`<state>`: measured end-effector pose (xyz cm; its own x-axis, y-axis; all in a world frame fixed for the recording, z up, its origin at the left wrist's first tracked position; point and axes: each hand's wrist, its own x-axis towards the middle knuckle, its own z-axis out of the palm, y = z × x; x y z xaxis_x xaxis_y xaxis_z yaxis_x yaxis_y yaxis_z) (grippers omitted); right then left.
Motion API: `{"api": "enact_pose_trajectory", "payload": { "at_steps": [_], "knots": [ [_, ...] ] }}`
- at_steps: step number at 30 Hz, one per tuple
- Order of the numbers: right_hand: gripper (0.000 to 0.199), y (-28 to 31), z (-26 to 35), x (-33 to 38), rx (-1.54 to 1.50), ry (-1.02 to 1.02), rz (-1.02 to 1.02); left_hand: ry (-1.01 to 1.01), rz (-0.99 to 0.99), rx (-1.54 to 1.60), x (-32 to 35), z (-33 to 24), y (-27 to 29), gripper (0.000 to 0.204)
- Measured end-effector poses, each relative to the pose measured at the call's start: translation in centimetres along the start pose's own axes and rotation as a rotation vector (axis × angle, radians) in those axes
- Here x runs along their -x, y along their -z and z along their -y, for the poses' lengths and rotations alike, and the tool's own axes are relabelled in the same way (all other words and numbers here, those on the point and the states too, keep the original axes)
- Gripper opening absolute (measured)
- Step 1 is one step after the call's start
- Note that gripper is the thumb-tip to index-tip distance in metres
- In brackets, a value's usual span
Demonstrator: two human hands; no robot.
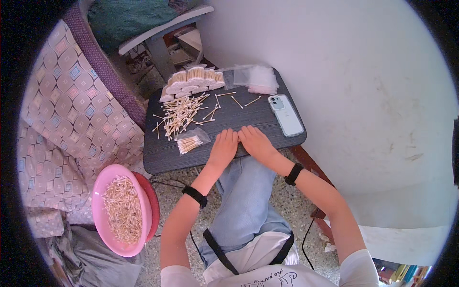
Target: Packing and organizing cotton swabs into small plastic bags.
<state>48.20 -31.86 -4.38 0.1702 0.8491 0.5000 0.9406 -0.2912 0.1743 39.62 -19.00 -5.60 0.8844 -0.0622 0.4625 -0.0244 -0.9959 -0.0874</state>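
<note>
My left hand rests palm down on the near edge of a dark table, its fingers laid on the top. My right hand lies beside it in the same way, the thumb sides of the two hands touching. I see nothing held in either, though the undersides of both are hidden. Just left of my left hand is a small clear bag with cotton swabs in it. Beyond it spreads a loose pile of cotton swabs. Several single swabs lie scattered to the pile's right.
Packed swab bundles are stacked at the table's back. Clear plastic bags lie at the back right, and a phone near the right edge. A pink basin of swabs stands lower left. A wall closes the right side.
</note>
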Motion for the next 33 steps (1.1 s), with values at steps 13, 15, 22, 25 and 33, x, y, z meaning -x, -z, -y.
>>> {"api": "enact_pose_trajectory", "payload": {
  "at_steps": [13,15,22,25,33],
  "knots": [
    [0.014,6.2,3.1,4.6,-0.79,-0.091,0.342,0.077,0.256,0.629,5.6,-3.1,6.9,0.027],
    [0.015,7.0,3.8,5.2,-0.877,-0.115,0.454,0.072,0.334,0.655,6.8,-3.4,7.7,0.027],
    [0.04,8.9,5.2,6.2,-1.639,-0.421,0.423,0.346,0.54,0.864,10.9,-5.2,8.7,0.03],
    [0.046,7.7,7.2,6.3,-1.633,-0.491,0.202,0.368,0.491,0.992,11.2,-7.2,8.5,0.03],
    [0.042,8.5,10.1,5.3,-1.765,-0.54,0.182,0.356,0.318,1.096,12.5,-10.1,7.7,0.032]
  ]
}}
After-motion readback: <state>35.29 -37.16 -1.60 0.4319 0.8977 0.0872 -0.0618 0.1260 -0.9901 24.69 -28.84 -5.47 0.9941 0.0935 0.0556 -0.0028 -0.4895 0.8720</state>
